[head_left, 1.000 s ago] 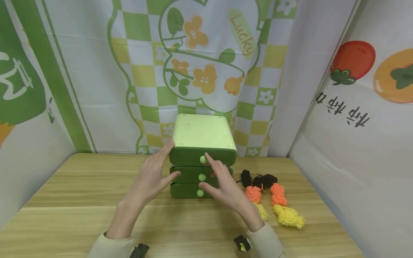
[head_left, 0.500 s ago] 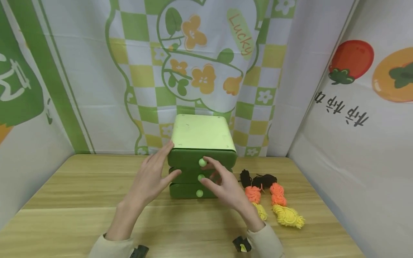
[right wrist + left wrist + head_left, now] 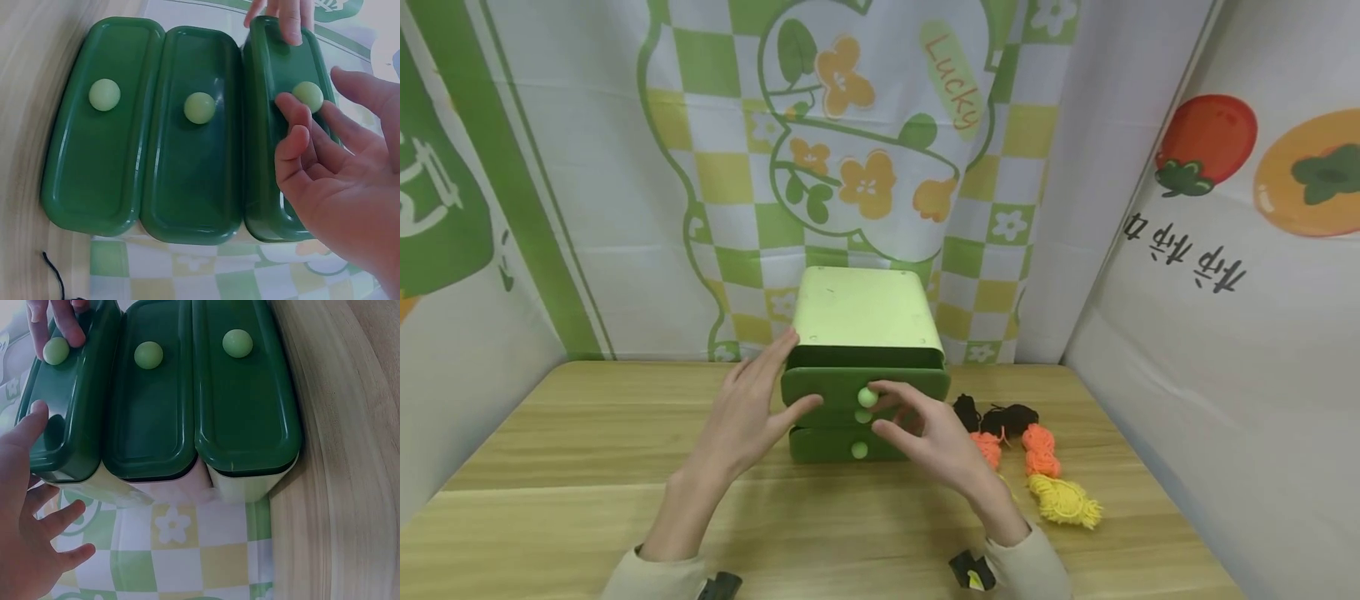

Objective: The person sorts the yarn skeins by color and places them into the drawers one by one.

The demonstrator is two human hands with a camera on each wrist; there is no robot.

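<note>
A light-green drawer box (image 3: pixel 865 308) with three dark-green drawers stands at the back of the wooden table (image 3: pixel 550 450). Its top drawer (image 3: pixel 820 387) sticks out a little beyond the two below. My right hand (image 3: pixel 932 437) curls its fingers round the top drawer's pale knob (image 3: pixel 867 397), seen in the right wrist view as the knob (image 3: pixel 310 94) under a fingertip. My left hand (image 3: pixel 745 417) lies with straight fingers against the box's left side, its thumb (image 3: pixel 37 419) touching the top drawer's end (image 3: pixel 69 412).
Right of the box lie yarn bundles: black (image 3: pixel 1007 415), orange (image 3: pixel 1037 450) and yellow (image 3: pixel 1063 500). Printed cloth walls close in the back and both sides. The middle knob (image 3: pixel 862 415) and bottom knob (image 3: pixel 859 450) show below the right hand's fingers.
The top drawer has slid out toward me, with the right hand's fingers on its knob. The left hand has stayed against the box's left side.
</note>
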